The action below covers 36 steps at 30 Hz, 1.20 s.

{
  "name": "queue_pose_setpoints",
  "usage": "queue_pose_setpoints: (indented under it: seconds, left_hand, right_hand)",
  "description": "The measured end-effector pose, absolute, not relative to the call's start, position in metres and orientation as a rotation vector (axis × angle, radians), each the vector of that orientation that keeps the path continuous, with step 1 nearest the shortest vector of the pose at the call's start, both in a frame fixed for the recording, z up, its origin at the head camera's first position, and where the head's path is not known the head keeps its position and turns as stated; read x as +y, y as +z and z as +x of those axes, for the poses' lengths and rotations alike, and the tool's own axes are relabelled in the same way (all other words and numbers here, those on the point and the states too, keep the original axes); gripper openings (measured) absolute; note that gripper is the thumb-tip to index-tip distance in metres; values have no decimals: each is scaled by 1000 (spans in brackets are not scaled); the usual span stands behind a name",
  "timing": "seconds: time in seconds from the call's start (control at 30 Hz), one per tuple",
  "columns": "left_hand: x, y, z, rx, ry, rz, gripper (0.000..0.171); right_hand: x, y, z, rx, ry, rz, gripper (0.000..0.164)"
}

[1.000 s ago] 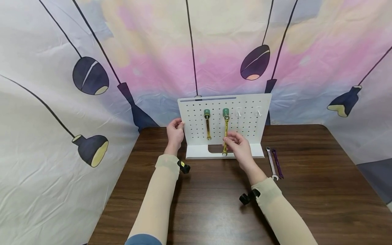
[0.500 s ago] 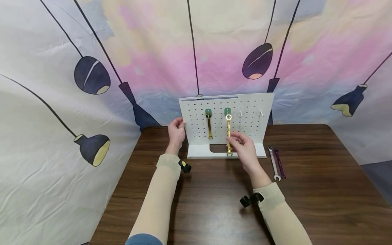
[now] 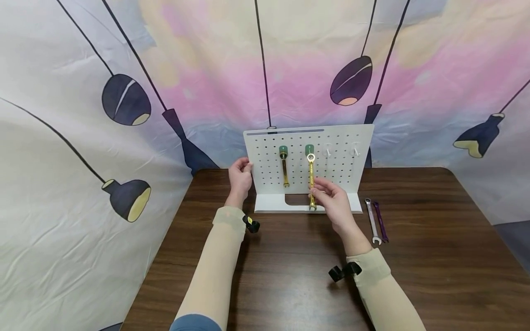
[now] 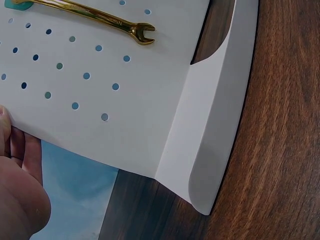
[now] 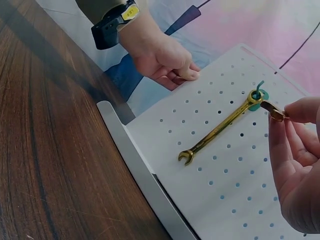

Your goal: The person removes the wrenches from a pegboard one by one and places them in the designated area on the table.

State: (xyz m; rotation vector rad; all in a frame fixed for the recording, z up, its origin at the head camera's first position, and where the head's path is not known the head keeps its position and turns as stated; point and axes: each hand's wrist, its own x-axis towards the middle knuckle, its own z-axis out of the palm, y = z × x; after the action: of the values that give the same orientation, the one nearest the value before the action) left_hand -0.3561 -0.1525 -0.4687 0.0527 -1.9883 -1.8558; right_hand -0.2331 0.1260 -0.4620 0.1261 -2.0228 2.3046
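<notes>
A white pegboard (image 3: 265, 181) stands upright on its base at the back of the table. My left hand (image 3: 239, 180) pinches its left edge between thumb and fingers. In my right hand (image 3: 337, 209) I pinch a gold combination wrench (image 3: 312, 177) by its lower half, its ring end up, just below and in front of the second green hook (image 3: 309, 148). The right wrist view shows this wrench end-on between thumb and fingers. A second gold wrench (image 5: 220, 129) hangs by its ring from the left green hook (image 5: 260, 86), open end down.
To the right of the hung wrenches, two white hooks (image 3: 327, 151) project from the board. A silver wrench (image 3: 372, 221) and a purple wrench (image 3: 381, 222) lie on the wooden table (image 3: 285, 276) right of the base. A patterned cloth (image 3: 207, 64) hangs behind.
The ring end of the held wrench has shifted slightly off the green hook toward me, and white board now shows through it. My left hand stays on the board edge; the view has shifted slightly.
</notes>
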Motion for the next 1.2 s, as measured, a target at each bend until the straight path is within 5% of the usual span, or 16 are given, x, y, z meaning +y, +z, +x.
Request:
queue_pose_setpoints:
  seconds: [1.2]
  left_hand:
    - [-154,-472,-357,-2030,-1836,54,11]
  right_hand:
    - [117,-458,-229,-1959,2316,82,39]
